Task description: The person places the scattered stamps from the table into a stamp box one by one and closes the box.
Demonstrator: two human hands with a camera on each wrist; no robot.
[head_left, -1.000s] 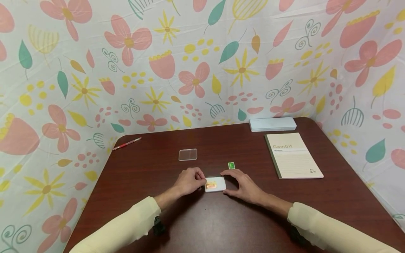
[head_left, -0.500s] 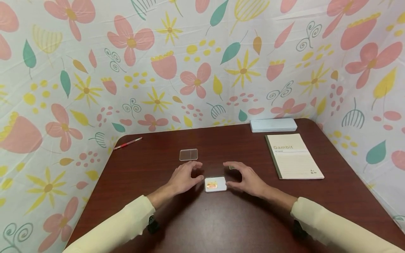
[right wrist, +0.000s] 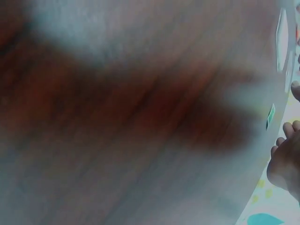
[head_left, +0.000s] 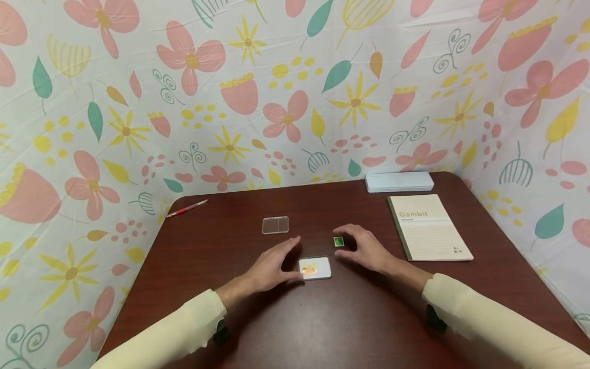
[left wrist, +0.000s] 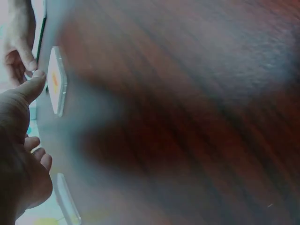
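Right hand (head_left: 366, 249): thumb and forefinger parted in a broad curve, released, grasping nothing. The green square (head_left: 338, 241) lies flat on the table (head_left: 301, 330) at the mouth of this curve, thumb on its near side, forefinger on its far side; this is judged the governing relation. The right hand is the nearer of the two. The square's sides look almost equal, so no long axis can be given. The right wrist view sets it just beside the fingertips, with no contact evident.

Left hand (head_left: 269, 264): thumb and fingers well apart, likewise unloaded. Its thumb tip reaches the near left corner of the case (head_left: 323, 267), a clear frame around a white card with a yellow-orange print; whether the two touch cannot be told. The case lies flat between the hands, long axis running left to right, on the near left side of the square.

Farther out: a clear plate (head_left: 269, 225) beyond the left fingers; a red pen (head_left: 187, 208) at far left; a notebook (head_left: 430, 228) and a pale blue box (head_left: 399, 182) at right.
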